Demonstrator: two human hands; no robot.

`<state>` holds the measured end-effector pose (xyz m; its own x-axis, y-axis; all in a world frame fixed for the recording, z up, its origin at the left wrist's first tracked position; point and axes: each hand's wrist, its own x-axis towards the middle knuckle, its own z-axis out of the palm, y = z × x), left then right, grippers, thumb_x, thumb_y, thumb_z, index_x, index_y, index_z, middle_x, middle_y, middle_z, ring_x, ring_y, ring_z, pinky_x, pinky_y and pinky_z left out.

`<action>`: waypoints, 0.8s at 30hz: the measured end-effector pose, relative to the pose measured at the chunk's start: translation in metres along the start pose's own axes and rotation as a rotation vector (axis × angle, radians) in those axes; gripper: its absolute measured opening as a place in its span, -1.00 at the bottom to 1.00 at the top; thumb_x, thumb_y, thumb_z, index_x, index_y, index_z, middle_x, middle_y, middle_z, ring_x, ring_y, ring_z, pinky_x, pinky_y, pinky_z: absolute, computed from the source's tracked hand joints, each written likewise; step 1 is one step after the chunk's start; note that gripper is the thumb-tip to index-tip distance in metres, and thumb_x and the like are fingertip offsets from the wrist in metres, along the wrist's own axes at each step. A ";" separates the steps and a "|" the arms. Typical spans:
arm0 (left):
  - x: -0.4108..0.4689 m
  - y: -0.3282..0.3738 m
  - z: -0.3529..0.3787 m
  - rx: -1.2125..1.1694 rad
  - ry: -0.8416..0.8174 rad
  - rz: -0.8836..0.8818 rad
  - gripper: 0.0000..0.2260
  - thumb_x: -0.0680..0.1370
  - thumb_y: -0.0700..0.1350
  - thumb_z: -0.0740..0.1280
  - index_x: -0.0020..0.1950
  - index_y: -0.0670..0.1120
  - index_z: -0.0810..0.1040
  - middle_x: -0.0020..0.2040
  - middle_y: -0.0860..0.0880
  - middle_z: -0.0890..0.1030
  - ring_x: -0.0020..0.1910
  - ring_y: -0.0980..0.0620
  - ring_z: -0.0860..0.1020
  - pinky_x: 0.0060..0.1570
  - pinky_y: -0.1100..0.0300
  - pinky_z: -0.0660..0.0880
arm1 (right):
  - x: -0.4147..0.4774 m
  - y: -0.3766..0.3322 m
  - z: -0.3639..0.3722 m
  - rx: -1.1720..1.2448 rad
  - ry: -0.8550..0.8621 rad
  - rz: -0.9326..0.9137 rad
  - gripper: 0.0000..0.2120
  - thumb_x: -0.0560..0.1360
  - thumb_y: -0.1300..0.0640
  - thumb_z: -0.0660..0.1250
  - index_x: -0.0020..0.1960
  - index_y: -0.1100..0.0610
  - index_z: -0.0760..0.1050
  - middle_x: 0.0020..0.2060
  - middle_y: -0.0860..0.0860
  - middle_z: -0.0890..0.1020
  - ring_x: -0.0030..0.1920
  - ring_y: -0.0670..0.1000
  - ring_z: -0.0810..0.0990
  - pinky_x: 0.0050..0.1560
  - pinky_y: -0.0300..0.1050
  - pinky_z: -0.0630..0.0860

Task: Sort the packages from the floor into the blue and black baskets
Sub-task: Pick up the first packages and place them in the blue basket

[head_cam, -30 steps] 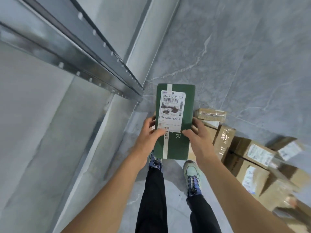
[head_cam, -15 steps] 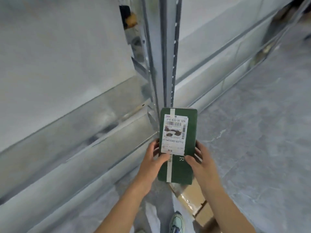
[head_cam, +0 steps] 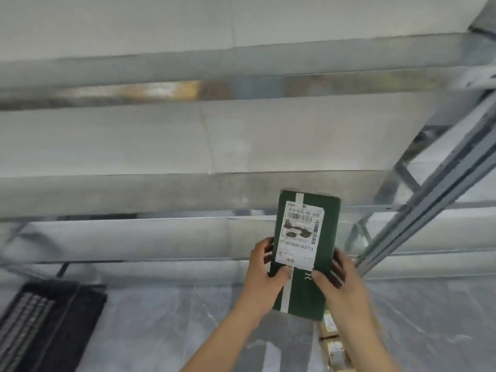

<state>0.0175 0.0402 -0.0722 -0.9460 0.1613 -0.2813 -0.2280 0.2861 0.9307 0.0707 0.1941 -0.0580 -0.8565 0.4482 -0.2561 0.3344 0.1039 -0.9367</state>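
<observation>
**Green package (head_cam: 306, 302) held upright in both hands, right of centre.**

I see my left hand (head_cam: 261, 283) gripping its left edge and my right hand (head_cam: 343, 283) gripping its right edge, thumbs on the front under the white label (head_cam: 299, 234). The black basket (head_cam: 48, 318) sits lower left on the floor (head_cam: 161, 318), well apart; brown boxes (head_cam: 331, 324) peek out beneath the package.

My arms were extended forward. My left hand (head_cam: 261, 281) and right hand (head_cam: 342, 287) gripped the green package (head_cam: 328, 237) by its sides, thumbs on its face.

Black basket (head_cam: 80, 318) partly off-frame
</observation>
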 end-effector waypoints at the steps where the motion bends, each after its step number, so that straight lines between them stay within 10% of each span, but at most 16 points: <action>1: -0.010 -0.005 -0.020 -0.017 0.037 -0.010 -0.49 0.61 -0.08 0.44 0.40 0.30 0.28 0.33 0.32 0.45 0.28 0.40 0.41 0.13 0.41 0.43 | -0.008 -0.005 0.019 -0.013 -0.029 -0.013 -0.41 0.54 0.32 0.47 0.46 -0.05 0.39 0.28 -0.02 0.59 0.29 0.04 0.56 0.37 0.20 0.52; 13: -0.113 -0.058 -0.214 -0.171 0.538 -0.076 -0.49 0.60 -0.10 0.45 0.42 0.23 0.28 0.34 0.21 0.46 0.35 0.20 0.44 0.30 0.23 0.49 | -0.091 -0.060 0.210 -0.100 -0.526 -0.176 -0.40 0.55 0.28 0.47 0.51 -0.02 0.38 0.33 -0.03 0.57 0.31 0.03 0.53 0.38 0.25 0.51; 20: -0.183 -0.081 -0.264 -0.260 0.875 -0.136 -0.51 0.59 -0.13 0.45 0.40 0.21 0.33 0.35 0.17 0.46 0.25 0.38 0.43 0.07 0.51 0.42 | -0.132 -0.066 0.286 -0.090 -0.889 -0.231 -0.47 0.59 0.29 0.43 0.48 -0.05 0.43 0.26 -0.10 0.59 0.27 -0.01 0.55 0.18 -0.01 0.51; 24: -0.224 -0.094 -0.267 -0.323 1.035 -0.181 -0.49 0.60 -0.09 0.46 0.45 0.19 0.31 0.39 0.17 0.44 0.30 0.32 0.42 0.16 0.39 0.41 | -0.159 -0.057 0.313 -0.136 -1.041 -0.244 -0.46 0.59 0.22 0.45 0.51 -0.07 0.43 0.37 -0.07 0.58 0.35 0.06 0.53 0.29 0.21 0.55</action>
<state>0.1891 -0.2753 -0.0338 -0.5943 -0.7714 -0.2277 -0.2895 -0.0590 0.9554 0.0643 -0.1607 -0.0385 -0.7979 -0.5673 -0.2037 0.0953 0.2150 -0.9720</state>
